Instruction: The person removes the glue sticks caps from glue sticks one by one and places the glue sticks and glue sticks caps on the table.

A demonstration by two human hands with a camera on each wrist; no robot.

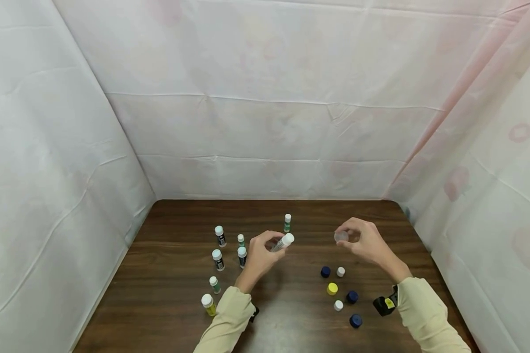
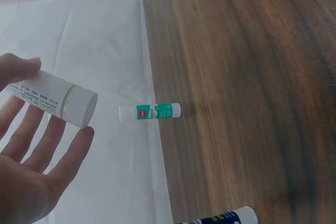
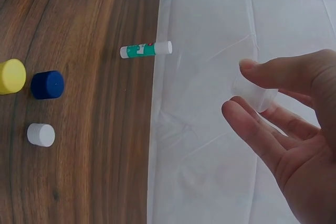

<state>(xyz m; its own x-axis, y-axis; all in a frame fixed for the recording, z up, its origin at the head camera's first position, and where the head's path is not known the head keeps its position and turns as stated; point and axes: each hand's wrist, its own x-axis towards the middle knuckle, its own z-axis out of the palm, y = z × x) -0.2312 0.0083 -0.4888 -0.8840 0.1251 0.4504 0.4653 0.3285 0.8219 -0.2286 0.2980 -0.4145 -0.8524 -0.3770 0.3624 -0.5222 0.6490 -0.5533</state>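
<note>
My left hand [image 1: 259, 253] holds a white glue stick [image 1: 286, 240] tilted above the table; in the left wrist view its printed side and plain white end show between thumb and fingers. Over the right half, my right hand [image 1: 365, 241] pinches a translucent cap [image 3: 254, 94] between thumb and fingertips. The hands are apart. Behind and between them, a small green glue stick [image 1: 287, 223] stands upright on the table. Several more glue sticks stand left of my left hand, among them a dark blue one [image 1: 218, 260] and a yellow one [image 1: 208, 305].
On the wooden table [image 1: 291, 323], near my right forearm, lie several loose caps: a yellow cap [image 1: 332, 289], a dark blue cap [image 1: 356, 321], a white cap [image 1: 338, 305] and others. White cloth [image 1: 265, 127] hangs at the back and both sides.
</note>
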